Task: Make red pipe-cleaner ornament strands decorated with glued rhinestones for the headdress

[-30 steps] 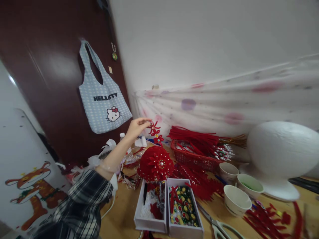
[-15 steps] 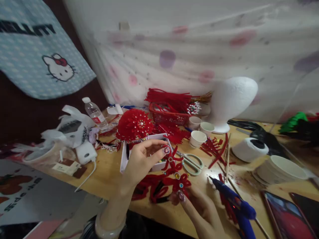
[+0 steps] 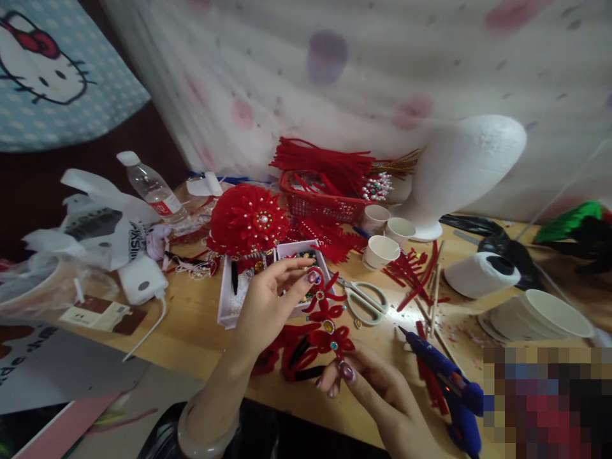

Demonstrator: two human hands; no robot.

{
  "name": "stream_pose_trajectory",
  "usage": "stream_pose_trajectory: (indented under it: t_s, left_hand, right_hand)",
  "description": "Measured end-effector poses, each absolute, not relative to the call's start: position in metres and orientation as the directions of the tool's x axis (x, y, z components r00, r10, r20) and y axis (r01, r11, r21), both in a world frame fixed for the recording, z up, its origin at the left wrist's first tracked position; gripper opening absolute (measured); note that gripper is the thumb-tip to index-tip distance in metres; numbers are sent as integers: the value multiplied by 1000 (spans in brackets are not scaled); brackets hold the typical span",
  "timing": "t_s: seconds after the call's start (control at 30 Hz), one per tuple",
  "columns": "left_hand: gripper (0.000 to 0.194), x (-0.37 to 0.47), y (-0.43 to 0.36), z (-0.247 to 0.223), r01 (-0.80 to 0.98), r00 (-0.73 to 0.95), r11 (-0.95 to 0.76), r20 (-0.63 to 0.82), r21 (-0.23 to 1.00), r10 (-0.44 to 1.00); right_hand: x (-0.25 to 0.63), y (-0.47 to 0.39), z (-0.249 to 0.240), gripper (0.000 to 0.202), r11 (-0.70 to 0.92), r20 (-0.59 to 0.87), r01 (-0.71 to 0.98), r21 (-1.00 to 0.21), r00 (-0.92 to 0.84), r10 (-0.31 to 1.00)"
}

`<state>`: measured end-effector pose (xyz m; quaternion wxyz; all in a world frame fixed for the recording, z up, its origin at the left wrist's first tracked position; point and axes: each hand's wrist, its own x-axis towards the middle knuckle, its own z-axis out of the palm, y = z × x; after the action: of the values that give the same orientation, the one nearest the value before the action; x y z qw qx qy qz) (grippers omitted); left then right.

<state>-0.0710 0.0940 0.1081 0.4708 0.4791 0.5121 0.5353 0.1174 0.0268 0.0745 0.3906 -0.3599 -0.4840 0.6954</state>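
A red fuzzy flower piece set with gold, blue and pale gems is held upright between both hands. My left hand, a pale bangle on its wrist, pinches the top end of the piece. The lower end is pinched by my right hand, between thumb and fingers. Behind my left hand is a white divided box of beads and gems. More red loops lie below the piece. Green-handled scissors rest just right of it.
A blue glue gun lies at the right, near sticks and red strips. Paper cups, a white foam head, a thread spool and a red basket stand behind. Bottle, plastic bags and a charger are at left.
The camera view has shifted, so the background and table things sit differently in the picture. Both hands still pinch the red piece, which has turned slightly.
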Motion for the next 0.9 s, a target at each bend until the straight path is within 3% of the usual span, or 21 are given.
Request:
stream_pose_trajectory:
  t_s: [0.17,0.3,0.4,0.5,0.63,0.7,0.77,0.83,0.9]
  left_hand:
    - [30,-75,81,100,-32,-177,-54,48,998,983]
    - [14,-76,65,88,-44,-328,-68,50,997,943]
    - [2,-74,54,80,64,-393,-134,149,989,907]
    - [14,-69,44,71,220,-404,-224,297,950,865]
    - [23,-63,37,63,291,-381,-203,308,935,872]
    - [19,-62,38,63,218,-409,-164,243,962,879]
    - [23,-64,43,65,15,-393,-110,107,994,913]
    - [50,-66,49,69,-287,-245,-26,-47,957,968]
    - [70,-67,54,71,-537,-11,104,-130,837,991]
  right_hand:
    - [111,31,58,36,-237,-100,-379,-895,-348,932]
    - [106,34,49,33,-224,-58,-489,-843,-331,942]
    - [101,35,47,35,-216,-26,-536,-816,-339,940]
    - [96,32,46,35,-204,-26,-544,-814,-316,948]
    - [88,27,47,37,-185,-60,-547,-817,-238,969]
    - [85,26,49,37,-204,-91,-555,-807,-224,970]
    - [83,25,52,38,-223,-108,-564,-795,-231,967]
    - [82,26,55,39,-249,-120,-582,-774,-252,960]
    - [81,27,56,39,-299,-134,-613,-731,-300,944]
